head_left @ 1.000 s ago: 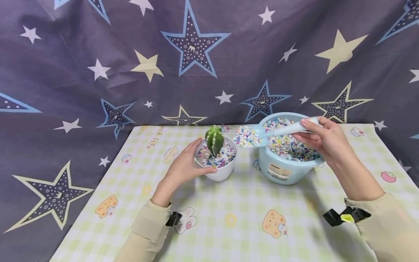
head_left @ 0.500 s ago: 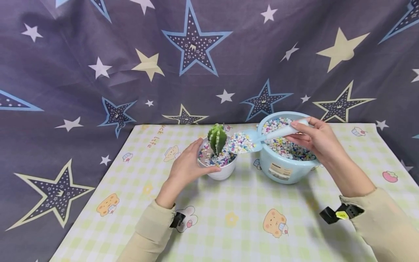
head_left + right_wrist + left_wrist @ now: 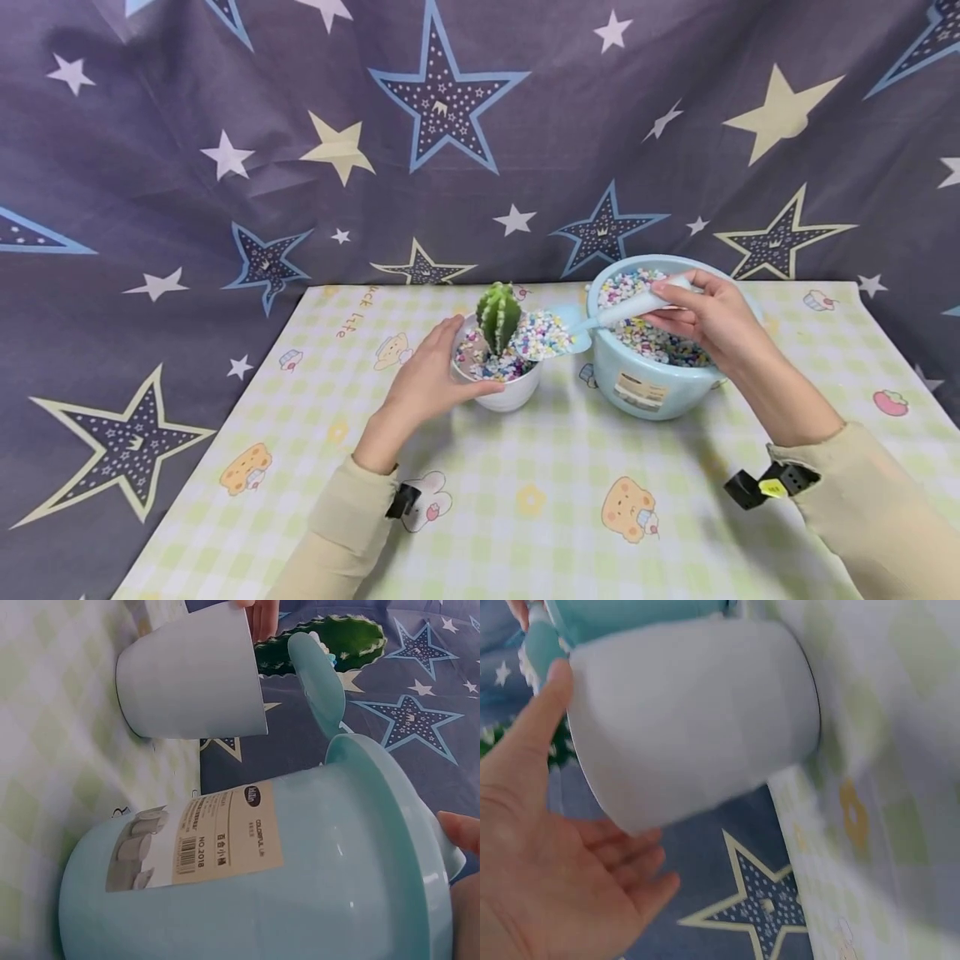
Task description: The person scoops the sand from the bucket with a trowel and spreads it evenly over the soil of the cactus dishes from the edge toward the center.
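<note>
The left hand (image 3: 426,377), spread wide, holds one smooth round white pot (image 3: 508,395); the right hand (image 3: 714,318), nearly closed, pinches one pale-blue plastic scoop (image 3: 617,313).

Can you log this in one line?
left hand holds white pot; right hand holds blue scoop; scoop loaded with colorful bits, over pot's rim

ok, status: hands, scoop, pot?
Left hand holds white pot. Right hand grips scoop, loaded with colored pebbles, over pot's rim. Possible obstruction: cactus, close beside scoop's tip.
</note>
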A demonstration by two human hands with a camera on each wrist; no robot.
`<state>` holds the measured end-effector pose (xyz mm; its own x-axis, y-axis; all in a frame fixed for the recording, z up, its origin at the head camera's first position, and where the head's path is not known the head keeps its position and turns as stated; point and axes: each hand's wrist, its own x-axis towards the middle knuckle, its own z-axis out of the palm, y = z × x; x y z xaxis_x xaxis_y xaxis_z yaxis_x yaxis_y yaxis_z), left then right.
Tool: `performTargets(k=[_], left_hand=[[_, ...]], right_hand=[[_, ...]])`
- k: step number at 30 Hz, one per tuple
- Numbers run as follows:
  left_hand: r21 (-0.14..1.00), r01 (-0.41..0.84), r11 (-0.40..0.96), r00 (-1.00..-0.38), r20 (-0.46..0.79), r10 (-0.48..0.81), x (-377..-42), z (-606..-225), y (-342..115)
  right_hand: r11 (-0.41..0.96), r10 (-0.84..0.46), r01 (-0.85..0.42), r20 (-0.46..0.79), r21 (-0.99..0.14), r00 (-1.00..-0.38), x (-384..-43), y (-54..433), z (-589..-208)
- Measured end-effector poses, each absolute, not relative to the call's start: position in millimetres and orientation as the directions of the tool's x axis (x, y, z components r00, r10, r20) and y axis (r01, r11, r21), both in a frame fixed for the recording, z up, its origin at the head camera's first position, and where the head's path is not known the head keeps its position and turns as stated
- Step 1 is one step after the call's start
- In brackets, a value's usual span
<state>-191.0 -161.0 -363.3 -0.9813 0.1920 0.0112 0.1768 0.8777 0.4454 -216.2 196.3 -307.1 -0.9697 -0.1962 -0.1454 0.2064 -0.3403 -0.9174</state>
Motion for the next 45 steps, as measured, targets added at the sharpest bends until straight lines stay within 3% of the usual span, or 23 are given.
performTargets(k=[9, 28, 32, 39, 45], left_hand=[[0.489, 0.285, 0.825, -0.948, 0.016, 0.318, -202, -367, -173], [0.344, 0.094, 0.934, -0.995, 0.058, 0.079, -183, -361, -147], [0.371, 0.094, 0.924, -0.996, 0.037, 0.086, -184, -361, -146], [0.49, 0.18, 0.853, -0.978, -0.001, 0.207, -195, -363, -158], [0.469, 0.171, 0.867, -0.981, -0.004, 0.196, -196, -362, -159]], right_hand=[[-0.33, -0.21, 0.192, -0.127, -0.924, -0.969, -216, 192, -308], [-0.302, -0.196, 0.149, -0.091, -0.942, -0.976, -216, 180, -306], [-0.297, -0.195, 0.136, -0.08, -0.945, -0.978, -216, 178, -307], [-0.271, -0.181, 0.119, -0.071, -0.955, -0.981, -216, 175, -309], [-0.226, -0.164, 0.104, -0.067, -0.969, -0.984, -213, 171, -308]])
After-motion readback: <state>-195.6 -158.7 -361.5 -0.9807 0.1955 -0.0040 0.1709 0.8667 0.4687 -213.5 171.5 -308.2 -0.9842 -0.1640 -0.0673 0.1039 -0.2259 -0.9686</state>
